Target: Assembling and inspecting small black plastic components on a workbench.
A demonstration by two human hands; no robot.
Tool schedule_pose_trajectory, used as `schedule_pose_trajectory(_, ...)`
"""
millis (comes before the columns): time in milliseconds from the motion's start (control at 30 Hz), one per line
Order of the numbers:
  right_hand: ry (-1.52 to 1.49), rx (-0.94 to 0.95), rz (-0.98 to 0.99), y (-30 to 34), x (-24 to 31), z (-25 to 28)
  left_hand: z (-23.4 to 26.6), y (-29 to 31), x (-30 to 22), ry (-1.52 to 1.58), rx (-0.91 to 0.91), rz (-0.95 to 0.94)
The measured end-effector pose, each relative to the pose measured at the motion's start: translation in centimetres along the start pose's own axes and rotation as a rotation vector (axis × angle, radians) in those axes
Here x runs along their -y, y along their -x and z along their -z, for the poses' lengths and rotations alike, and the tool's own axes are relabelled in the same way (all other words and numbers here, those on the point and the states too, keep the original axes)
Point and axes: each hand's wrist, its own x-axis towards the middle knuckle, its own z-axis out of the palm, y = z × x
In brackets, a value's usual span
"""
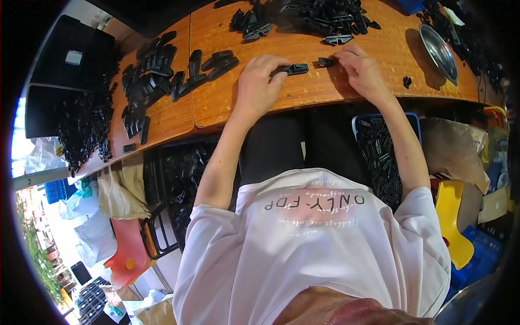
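My left hand (259, 84) is closed on a black plastic part (297, 69) that lies low over the wooden table, its end pointing right. Across a small gap, my right hand (362, 70) pinches a smaller black plastic piece (325, 62) between thumb and fingers. The two pieces are apart. Beyond my hands lies a big heap of black plastic parts (325, 19), with one loose part (338, 39) at its near edge. Left of my left hand are several longer, rounded black parts (221, 65).
More black parts (157, 59) are piled at the table's left. A metal bowl (439, 54) stands on the right, near a few tiny black bits (407, 82). Below the table edge, a blue bin (355, 127) holds black parts. A yellow chair (454, 227) stands lower right.
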Motion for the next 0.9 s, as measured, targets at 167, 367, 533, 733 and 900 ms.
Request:
schedule_pose_trajectory(167,0.092,-0.037,0.071,-0.1,2.4,0.2,0.2,0.3,-0.3,0.095,0.016,0.084)
schedule_pose_trajectory(367,0.027,0.141,0.2,-1.2,1.5,0.6,-0.2,0.2,-0.4,0.134,0.022,0.113)
schedule_pose_trajectory(533,-0.027,0.186,0.221,-1.6,4.0,1.0,0.0,0.3,-0.3,0.159,0.028,0.136)
schedule_pose_trajectory(733,0.02,0.216,0.298,-2.6,3.9,0.3,-0.2,-0.2,-0.4,0.231,0.045,0.161)
schedule_pose_trajectory(900,0.16,0.152,0.463,-3.5,4.5,-2.0,-0.6,-0.8,-0.1,0.186,0.02,0.124)
